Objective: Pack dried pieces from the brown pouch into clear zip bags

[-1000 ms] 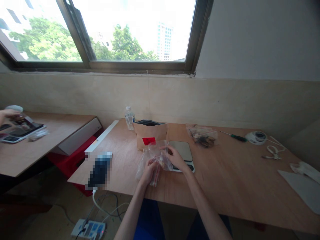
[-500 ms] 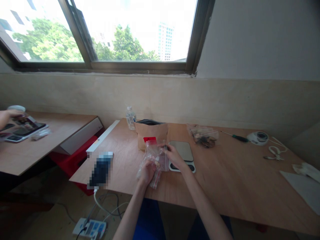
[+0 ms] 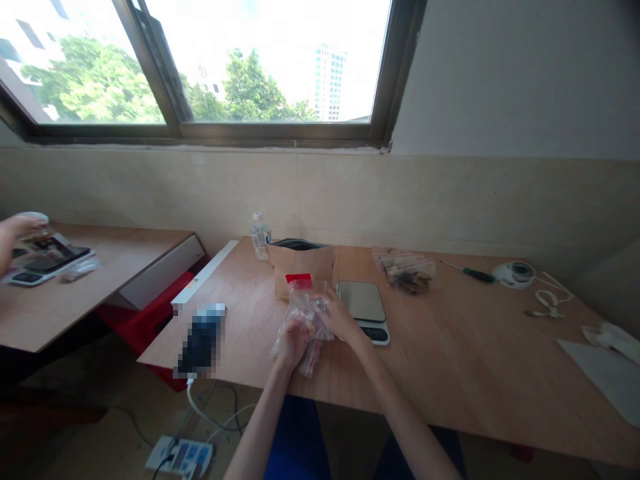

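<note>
My left hand point(image 3: 293, 343) and my right hand point(image 3: 340, 319) hold a clear plastic zip bag point(image 3: 306, 319) between them above the wooden table point(image 3: 440, 353). Small tan objects show inside the bag, and a red-and-white strip hangs at its lower end. Just behind the bag stands a kraft paper pouch point(image 3: 300, 270) with a red label. To the right of my right hand, a flat digital kitchen scale point(image 3: 363, 303) lies bare on the table, not touching the bag.
A second bag of dark pieces point(image 3: 405, 273), a water bottle point(image 3: 260, 237), a screwdriver point(image 3: 470, 272), a tape roll point(image 3: 515, 273) and white-handled pliers point(image 3: 547, 307) line the far side. A blurred phone point(image 3: 200, 340) lies left. A co-worker's hand point(image 3: 17, 233) works at another desk.
My right hand has moved left and closer to my left hand, gathering the bag more tightly. The bag no longer overlaps the scale, which shows more fully.
</note>
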`<state>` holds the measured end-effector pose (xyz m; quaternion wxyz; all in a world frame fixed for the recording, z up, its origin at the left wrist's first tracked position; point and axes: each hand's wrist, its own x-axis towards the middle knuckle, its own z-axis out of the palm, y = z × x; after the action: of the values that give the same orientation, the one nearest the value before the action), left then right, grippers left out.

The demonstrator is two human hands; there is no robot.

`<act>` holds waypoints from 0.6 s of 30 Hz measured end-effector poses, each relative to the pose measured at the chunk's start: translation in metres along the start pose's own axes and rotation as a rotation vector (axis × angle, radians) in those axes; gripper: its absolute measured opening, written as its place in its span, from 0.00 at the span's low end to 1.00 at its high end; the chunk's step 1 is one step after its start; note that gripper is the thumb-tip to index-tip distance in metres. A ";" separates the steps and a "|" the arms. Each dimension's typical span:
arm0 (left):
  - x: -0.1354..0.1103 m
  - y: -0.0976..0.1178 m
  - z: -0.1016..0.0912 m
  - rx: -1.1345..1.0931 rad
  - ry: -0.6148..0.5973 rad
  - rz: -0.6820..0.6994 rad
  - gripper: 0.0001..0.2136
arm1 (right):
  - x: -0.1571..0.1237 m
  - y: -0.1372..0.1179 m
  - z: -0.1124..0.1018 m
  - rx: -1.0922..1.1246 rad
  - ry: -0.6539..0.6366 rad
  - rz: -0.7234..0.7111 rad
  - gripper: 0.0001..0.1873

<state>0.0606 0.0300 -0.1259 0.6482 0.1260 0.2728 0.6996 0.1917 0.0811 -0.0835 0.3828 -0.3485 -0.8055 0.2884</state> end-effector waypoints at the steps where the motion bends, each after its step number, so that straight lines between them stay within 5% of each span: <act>1: 0.000 0.000 0.000 -0.012 -0.005 -0.009 0.03 | 0.000 -0.001 0.000 -0.019 -0.022 -0.004 0.13; 9: 0.000 0.001 -0.001 -0.054 -0.021 -0.028 0.04 | -0.003 -0.005 -0.010 0.056 -0.064 -0.025 0.16; 18: 0.001 0.001 0.000 -0.022 -0.005 -0.004 0.04 | 0.001 -0.014 -0.021 0.323 0.179 0.133 0.09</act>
<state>0.0594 0.0304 -0.1257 0.6517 0.1203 0.2637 0.7009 0.2034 0.0781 -0.0617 0.4840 -0.3595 -0.6867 0.4062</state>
